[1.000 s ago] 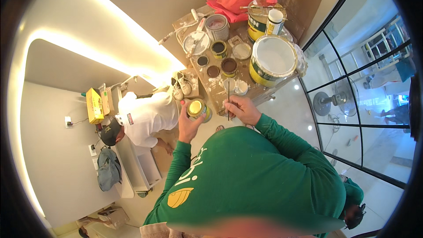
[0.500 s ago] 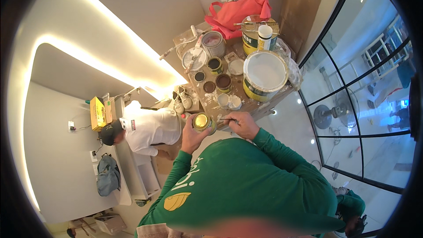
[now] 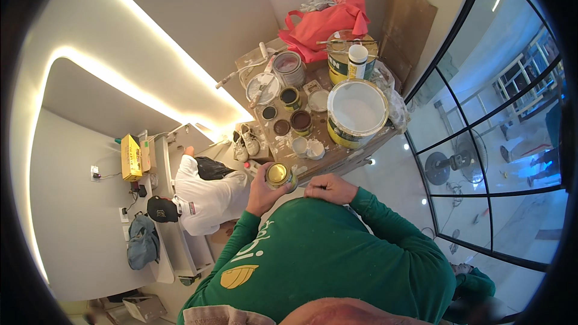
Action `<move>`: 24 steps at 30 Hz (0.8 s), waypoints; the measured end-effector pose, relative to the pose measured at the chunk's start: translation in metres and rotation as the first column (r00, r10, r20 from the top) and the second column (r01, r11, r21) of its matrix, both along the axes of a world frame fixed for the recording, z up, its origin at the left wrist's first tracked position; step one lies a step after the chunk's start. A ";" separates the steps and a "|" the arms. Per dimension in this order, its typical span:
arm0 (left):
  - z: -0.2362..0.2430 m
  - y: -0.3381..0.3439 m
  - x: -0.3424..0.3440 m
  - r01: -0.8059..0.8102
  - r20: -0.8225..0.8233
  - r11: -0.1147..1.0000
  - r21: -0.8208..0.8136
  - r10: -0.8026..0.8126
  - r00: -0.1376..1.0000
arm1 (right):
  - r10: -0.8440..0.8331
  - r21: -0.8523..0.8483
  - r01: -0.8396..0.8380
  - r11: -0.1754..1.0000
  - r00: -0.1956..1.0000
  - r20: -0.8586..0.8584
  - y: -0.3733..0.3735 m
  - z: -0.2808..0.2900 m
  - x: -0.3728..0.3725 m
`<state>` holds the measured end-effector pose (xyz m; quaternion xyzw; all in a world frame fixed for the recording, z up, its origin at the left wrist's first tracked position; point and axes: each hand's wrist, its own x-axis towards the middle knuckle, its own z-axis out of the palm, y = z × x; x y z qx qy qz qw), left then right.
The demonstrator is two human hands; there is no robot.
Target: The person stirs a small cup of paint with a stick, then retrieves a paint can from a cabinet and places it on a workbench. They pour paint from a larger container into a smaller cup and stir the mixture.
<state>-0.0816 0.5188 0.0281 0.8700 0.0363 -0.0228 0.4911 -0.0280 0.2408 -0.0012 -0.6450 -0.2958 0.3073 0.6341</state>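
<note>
The paint-marked counter is carrying a crowd of containers, and beside it a co-worker in a white shirt is bending low. Toward the far side a red bag is slumping, and nearer, a large open bucket is holding whitish paint. Among the changes, the person's right hand is now resting lower, close in front of the green shirt; the thin stick that was showing in it half a second ago is no longer showing clearly. Its grip is curling inward, fingers drawn together, and whether it is pinching the stick or nothing cannot be told. The left hand is matching its earlier hold, so the work seems to be staying centred on what it is supporting: a small can with a gold-coloured end facing up. That grip is wrapping the can's left and lower sides, pressing it between thumb and fingers. The can is hanging off the counter's near edge, below and left of a pale cup, just beside the right hand's fingertips and apart from them.
</note>
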 end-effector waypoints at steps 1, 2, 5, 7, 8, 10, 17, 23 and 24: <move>-0.001 0.000 0.000 0.000 -0.001 1.000 -0.010 0.000 1.000 | 0.069 0.004 -0.069 0.998 0.997 0.036 -0.002 0.000 -0.001; -0.002 0.001 0.001 0.003 0.004 1.000 -0.003 -0.003 1.000 | 0.078 -0.012 -0.077 0.997 0.996 0.036 -0.003 -0.001 0.000; -0.004 0.002 0.002 0.002 0.007 1.000 0.000 -0.002 1.000 | 0.155 -0.028 -0.154 0.988 0.987 0.034 -0.006 0.001 0.003; -0.004 0.002 0.002 -0.006 0.013 1.000 -0.015 0.006 1.000 | 0.185 0.035 -0.187 0.982 0.981 0.053 -0.002 0.004 0.004; -0.004 0.001 0.003 -0.006 0.015 1.000 -0.014 0.006 1.000 | 0.205 0.032 -0.204 0.978 0.979 -0.017 -0.001 0.005 0.005; -0.003 0.000 0.003 -0.012 0.006 0.999 -0.041 0.012 1.000 | 0.252 0.029 -0.250 0.968 0.962 -0.106 0.002 0.008 0.006; 0.001 0.003 0.001 -0.015 0.002 1.000 -0.004 0.015 1.000 | 0.263 0.011 -0.266 0.964 0.949 -0.172 0.005 0.015 0.009; -0.004 0.007 0.001 -0.015 0.014 0.999 -0.036 0.016 1.000 | 0.262 -0.009 -0.266 0.964 0.954 -0.147 0.009 0.015 0.011; -0.004 0.008 0.001 -0.012 0.016 0.999 -0.045 0.013 1.000 | 0.264 -0.012 -0.269 0.963 0.954 -0.144 0.009 0.015 0.011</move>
